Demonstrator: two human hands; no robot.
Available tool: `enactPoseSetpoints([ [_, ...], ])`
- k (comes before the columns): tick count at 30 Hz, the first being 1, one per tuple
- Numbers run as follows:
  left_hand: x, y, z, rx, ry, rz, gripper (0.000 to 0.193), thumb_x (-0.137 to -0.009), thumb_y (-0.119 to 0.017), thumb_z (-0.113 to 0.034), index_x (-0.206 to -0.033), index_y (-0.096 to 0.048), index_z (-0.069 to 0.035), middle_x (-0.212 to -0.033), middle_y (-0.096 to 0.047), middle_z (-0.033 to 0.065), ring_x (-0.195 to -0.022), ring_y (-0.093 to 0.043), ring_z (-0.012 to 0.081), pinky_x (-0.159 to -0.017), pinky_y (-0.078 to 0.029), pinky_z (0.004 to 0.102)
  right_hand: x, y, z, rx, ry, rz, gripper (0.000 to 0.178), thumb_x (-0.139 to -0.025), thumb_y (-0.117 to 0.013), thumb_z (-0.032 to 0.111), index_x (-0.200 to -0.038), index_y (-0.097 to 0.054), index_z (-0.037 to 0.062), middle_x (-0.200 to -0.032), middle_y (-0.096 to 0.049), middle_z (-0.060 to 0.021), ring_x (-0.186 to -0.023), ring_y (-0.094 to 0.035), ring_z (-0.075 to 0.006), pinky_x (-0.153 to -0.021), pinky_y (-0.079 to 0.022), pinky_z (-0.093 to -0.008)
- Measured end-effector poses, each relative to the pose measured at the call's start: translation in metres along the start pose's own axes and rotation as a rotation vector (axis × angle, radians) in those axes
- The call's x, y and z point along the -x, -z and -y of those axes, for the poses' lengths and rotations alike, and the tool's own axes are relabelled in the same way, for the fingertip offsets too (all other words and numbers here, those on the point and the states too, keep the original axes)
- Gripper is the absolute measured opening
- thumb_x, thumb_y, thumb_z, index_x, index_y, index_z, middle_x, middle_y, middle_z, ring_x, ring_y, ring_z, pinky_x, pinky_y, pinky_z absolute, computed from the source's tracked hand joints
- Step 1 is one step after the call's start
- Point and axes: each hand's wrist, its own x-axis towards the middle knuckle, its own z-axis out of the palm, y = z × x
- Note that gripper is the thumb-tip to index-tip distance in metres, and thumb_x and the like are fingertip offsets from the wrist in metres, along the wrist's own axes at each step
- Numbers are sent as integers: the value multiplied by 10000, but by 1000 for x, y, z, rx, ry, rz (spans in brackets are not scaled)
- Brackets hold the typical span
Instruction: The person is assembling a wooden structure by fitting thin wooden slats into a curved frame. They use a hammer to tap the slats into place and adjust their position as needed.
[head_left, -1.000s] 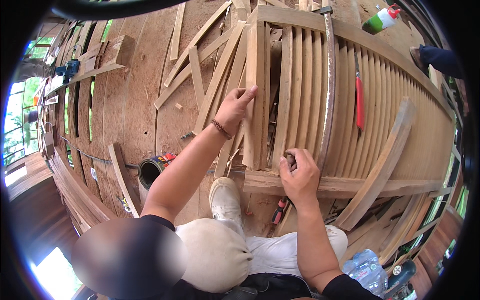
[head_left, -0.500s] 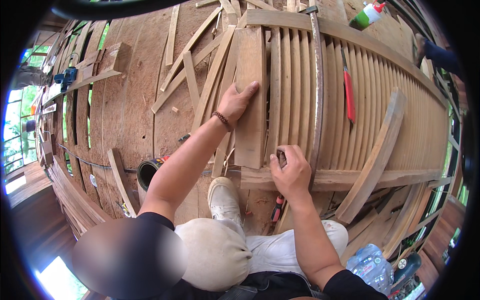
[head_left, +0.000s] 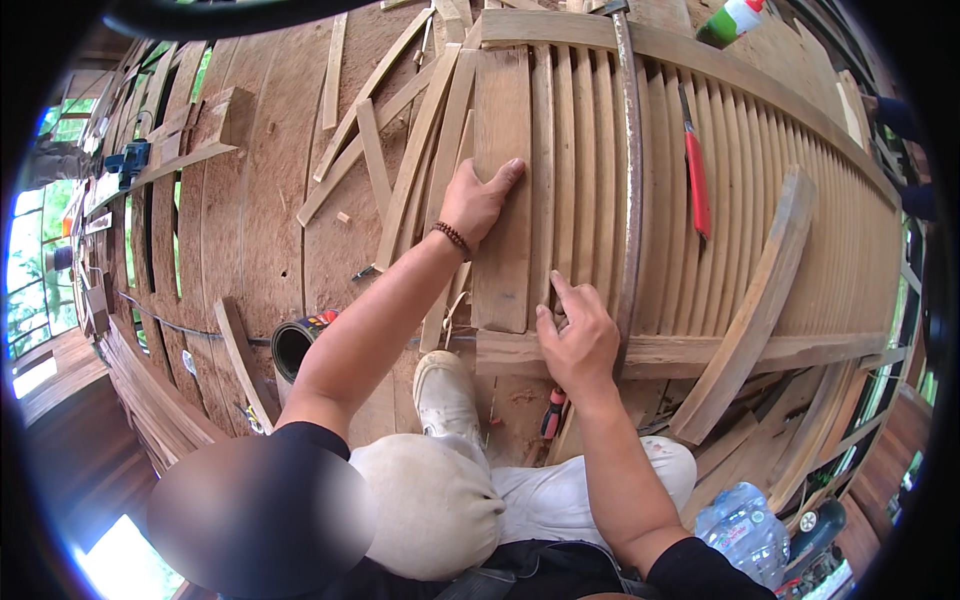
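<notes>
A louvred wooden panel (head_left: pixel 745 290), with many narrow slats between two long rails, lies in front of me. My left hand (head_left: pixel 477 205) is closed over the left edge of the wide wooden board (head_left: pixel 503 270) at the panel's left end, thumb on its top face. My right hand (head_left: pixel 580 335) is by the near rail (head_left: pixel 660 360), its index finger stretched out onto the slats and its thumb apart. The other fingers are curled, with nothing visible in them. Between the hands, the wide board lies close against the first slat (head_left: pixel 543 190).
A long bar clamp (head_left: pixel 629 190) crosses the panel. A red-handled saw (head_left: pixel 697 185) and a loose curved wooden piece (head_left: pixel 750 310) lie on it. Wood strips (head_left: pixel 375 155) are scattered left. A glue bottle (head_left: pixel 730 22) stands far right; a screwdriver (head_left: pixel 553 412) lies by my knee.
The dark gap between the wide board and the first slat has narrowed. My right index finger has straightened from a curled grip. My left hand keeps its hold.
</notes>
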Motion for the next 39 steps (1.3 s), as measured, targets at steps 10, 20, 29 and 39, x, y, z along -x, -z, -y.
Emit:
enactPoseSetpoints([
  [10, -1, 0, 1, 102, 15, 33, 606, -938, -769, -417, -1247, -549, 55, -1102, -704, 168, -894, -716, 200, -742, -615, 352, -1, 1, -1, -12, -4, -2, 436, -833, -733, 145, -1261, -706, 67, -924, -618, -97, -816, -672, -311, -725, -543, -439],
  [20, 5, -3, -4, 97, 1, 17, 502, -945, -757, -453, -1130, -600, -14, -910, -667, 54, -754, -653, 126, -656, -571, 303, -3, -4, -7, -21, 29, -57, 401, -830, -730, 99, -1229, -730, 68, -889, -613, -92, -766, -657, -300, -699, -535, -423],
  [29, 3, -1, 0, 229, 16, 117, 507, -954, -756, -390, -1243, -593, -6, -1064, -696, 98, -892, -698, 159, -730, -602, 327, -4, -2, -3, -44, 1, -34, 394, -842, -709, 52, -1236, -735, 49, -855, -609, -120, -757, -642, -294, -712, -513, -391],
  [39, 7, 2, -11, 204, 41, 132, 482, -939, -782, -322, -1217, -578, 16, -1047, -709, 118, -870, -709, 181, -730, -616, 340, -7, -1, -7, -25, 35, -16, 386, -850, -680, 55, -1227, -749, 106, -907, -631, -94, -798, -664, -327, -718, -536, -446],
])
